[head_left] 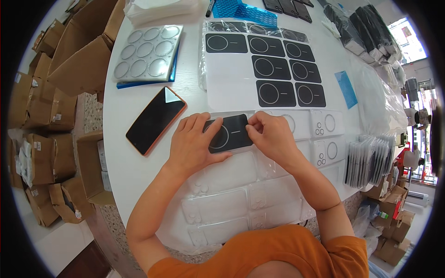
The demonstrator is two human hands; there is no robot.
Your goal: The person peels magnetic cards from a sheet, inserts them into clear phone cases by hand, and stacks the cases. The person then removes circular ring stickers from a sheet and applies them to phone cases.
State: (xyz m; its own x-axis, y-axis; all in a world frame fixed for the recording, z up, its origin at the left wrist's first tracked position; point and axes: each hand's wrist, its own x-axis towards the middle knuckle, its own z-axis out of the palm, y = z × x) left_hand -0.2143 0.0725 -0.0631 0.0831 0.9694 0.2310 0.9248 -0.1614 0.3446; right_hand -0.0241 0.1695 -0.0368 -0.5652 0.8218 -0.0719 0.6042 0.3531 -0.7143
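i hold the card with the ring (228, 133) between my left hand (193, 143) and right hand (270, 136), over the clear cases (232, 204) lying before me on the table (134, 171). the phone (156, 119) lies to the left, the sheet of ring cards (273, 69) behind, the stack of cases (368, 162) on the right.

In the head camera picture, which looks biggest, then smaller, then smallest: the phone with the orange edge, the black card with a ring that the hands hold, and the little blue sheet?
1. Phone with the orange edge
2. Black card with a ring, partly hidden by both hands
3. Little blue sheet, though it lies farther from the camera, so that's less sure.
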